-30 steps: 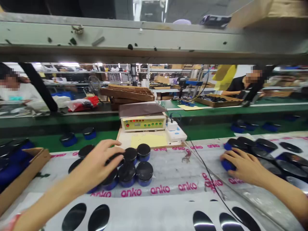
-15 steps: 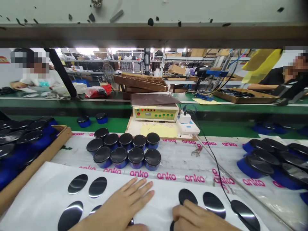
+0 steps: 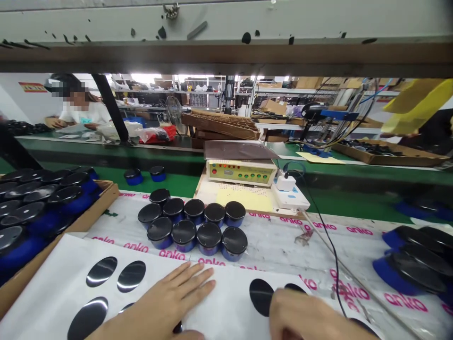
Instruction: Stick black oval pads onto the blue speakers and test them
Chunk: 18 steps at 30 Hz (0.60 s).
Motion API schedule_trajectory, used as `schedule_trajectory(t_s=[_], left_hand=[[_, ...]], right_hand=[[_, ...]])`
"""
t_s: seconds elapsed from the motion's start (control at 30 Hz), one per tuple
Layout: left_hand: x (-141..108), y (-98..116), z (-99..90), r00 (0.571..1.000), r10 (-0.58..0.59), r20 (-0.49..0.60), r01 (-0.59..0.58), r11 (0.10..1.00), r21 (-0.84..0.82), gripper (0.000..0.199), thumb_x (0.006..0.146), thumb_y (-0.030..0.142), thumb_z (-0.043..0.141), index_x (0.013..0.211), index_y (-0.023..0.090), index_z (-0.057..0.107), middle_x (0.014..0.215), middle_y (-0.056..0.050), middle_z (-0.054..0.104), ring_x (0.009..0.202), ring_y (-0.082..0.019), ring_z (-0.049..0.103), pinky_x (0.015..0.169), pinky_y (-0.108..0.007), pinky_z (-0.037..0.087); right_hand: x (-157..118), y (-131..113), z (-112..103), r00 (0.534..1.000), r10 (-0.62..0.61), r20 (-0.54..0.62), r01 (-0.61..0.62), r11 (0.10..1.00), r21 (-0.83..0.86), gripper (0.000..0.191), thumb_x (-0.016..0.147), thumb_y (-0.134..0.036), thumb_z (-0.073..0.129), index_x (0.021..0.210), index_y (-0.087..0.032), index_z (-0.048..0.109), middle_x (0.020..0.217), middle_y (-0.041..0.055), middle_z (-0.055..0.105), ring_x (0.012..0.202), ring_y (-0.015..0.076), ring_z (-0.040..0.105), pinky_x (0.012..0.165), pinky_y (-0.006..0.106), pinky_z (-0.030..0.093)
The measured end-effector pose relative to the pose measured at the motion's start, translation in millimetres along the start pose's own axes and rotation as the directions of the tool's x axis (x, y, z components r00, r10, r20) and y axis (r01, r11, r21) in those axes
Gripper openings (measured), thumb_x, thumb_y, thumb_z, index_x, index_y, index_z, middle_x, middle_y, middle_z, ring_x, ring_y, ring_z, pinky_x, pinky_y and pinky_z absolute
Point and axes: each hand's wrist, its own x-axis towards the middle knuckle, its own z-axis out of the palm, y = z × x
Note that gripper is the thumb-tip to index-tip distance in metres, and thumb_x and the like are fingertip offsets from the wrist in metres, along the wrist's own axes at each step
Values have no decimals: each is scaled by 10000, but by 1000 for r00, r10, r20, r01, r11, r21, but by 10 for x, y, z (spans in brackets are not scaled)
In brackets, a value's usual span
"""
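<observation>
My left hand [image 3: 163, 297] lies flat on a white sheet [image 3: 60, 274] with its fingers spread, touching no jar. Several glossy black ovals sit on that sheet, one [image 3: 101, 271] to the left of my hand and another [image 3: 261, 296] just beside my right hand [image 3: 304, 316]. The right hand rests on the sheet's near right part, and its fingers are partly cut off by the frame's lower edge. Beyond both hands stands a tight cluster of several blue jars with black lids [image 3: 184, 234], apart from my hands.
A cardboard tray [image 3: 81, 222] of blue jars is at the left. More jars [image 3: 410, 271] lie tilted at the right, on an "anko" printed plastic mat [image 3: 276, 236]. Ahead are a yellow-green control box [image 3: 241, 172], a power strip [image 3: 290, 198] and a black cable.
Both hands have left the jars and now rest on the white sheet. The jars stand in a neater cluster. My view has shifted, and the hands moved only slightly over the last half second.
</observation>
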Motion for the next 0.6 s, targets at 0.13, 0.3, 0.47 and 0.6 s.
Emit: schedule_trajectory(t_s=[0.13, 0.3, 0.47, 0.6], left_hand=[[446, 92, 11, 960, -157, -230, 170, 985, 37, 582, 854, 423, 587, 1365, 207, 408, 1246, -106, 594, 1156, -295, 536, 1009, -480, 430], [954, -9, 172, 903, -224, -366, 246, 969, 12, 849, 748, 454, 699, 1408, 118, 282, 1172, -133, 622, 1181, -339, 490, 1059, -579, 300], [937, -91, 286, 881, -215, -421, 194, 977, -93, 1029, 696, 485, 749, 1449, 206, 106, 1214, -95, 624, 1201, -293, 509, 1096, -540, 242], [907, -75, 276, 874, -177, -452, 139, 983, -118, 1034, 723, 454, 742, 1458, 202, 59, 1170, -89, 652, 1143, -270, 566, 1089, -496, 249]], right_hand=[[254, 111, -213, 874, 315, -370, -161, 907, 390, 204, 735, -441, 668, 663, -258, 611, 626, -5, 618, 549, 172, 569, 529, 298, 454], [570, 370, -29, 801, 506, -322, -155, 693, 704, 339, 620, -499, 757, 711, -201, 622, 540, -23, 587, 478, 137, 535, 525, 279, 430], [516, 531, 127, 777, 551, -304, -162, 642, 749, 303, 726, -489, 695, 707, -197, 615, 660, -19, 578, 611, 130, 523, 618, 262, 411], [538, 582, 255, 772, 545, -327, -112, 623, 774, 308, 764, -466, 666, 652, -197, 567, 838, -8, 534, 785, 145, 487, 692, 248, 389]])
